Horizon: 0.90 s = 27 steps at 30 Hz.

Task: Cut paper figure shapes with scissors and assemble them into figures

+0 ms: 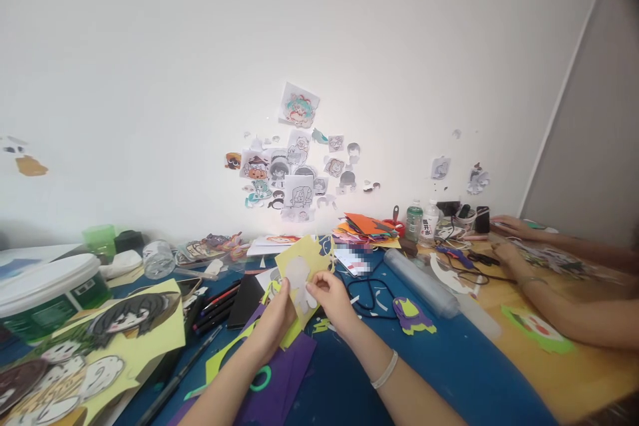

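1. Head view: both hands hold a pale yellow paper sheet with a white figure-shaped cut-out up off the blue tabletop, near its middle.
2. Left hand: closed on the sheet's lower left edge, thumb in front.
3. Right hand: fingertips pinched on the white figure at the sheet's centre; a pale band sits on that wrist.
4. Progress, as judged: the figure's outline is already cut and its white part appears to be partly loosened from the yellow surround; separation looks unfinished, since both layers are together.
5. Position: the sheet lies between the two hands, touching both, tilted toward the camera, above a purple paper sheet.
6. Surroundings: a clear plastic roll lies to the right; another person's forearms rest well apart at the far right.
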{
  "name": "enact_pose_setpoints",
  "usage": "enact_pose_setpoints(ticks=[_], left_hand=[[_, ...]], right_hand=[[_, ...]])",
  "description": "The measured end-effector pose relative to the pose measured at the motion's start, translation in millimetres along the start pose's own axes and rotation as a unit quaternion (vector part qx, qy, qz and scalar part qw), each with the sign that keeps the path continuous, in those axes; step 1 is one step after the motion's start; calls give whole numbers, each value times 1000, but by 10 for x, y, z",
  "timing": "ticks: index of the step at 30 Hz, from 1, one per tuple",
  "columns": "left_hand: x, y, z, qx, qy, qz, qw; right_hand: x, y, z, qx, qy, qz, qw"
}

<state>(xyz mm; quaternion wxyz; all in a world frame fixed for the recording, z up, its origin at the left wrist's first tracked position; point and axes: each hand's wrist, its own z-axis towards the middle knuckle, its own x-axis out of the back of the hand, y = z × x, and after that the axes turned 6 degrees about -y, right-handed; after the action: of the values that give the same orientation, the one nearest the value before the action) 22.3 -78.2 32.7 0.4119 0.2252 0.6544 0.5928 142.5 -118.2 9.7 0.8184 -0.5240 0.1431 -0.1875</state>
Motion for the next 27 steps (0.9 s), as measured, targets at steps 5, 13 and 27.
enact_pose_setpoints(ticks=[5,13,27], left_hand=[[80,-49,25,-68,-91,153,982],[181,-200,172,-53,-77,125,988],[301,2,101,31,9,-6,999]], right_hand=[[8,-35,-19,-24,-11,99,995],[75,-42,16,-74,-7,246,966],[490,-243,49,14,-64,80,995]])
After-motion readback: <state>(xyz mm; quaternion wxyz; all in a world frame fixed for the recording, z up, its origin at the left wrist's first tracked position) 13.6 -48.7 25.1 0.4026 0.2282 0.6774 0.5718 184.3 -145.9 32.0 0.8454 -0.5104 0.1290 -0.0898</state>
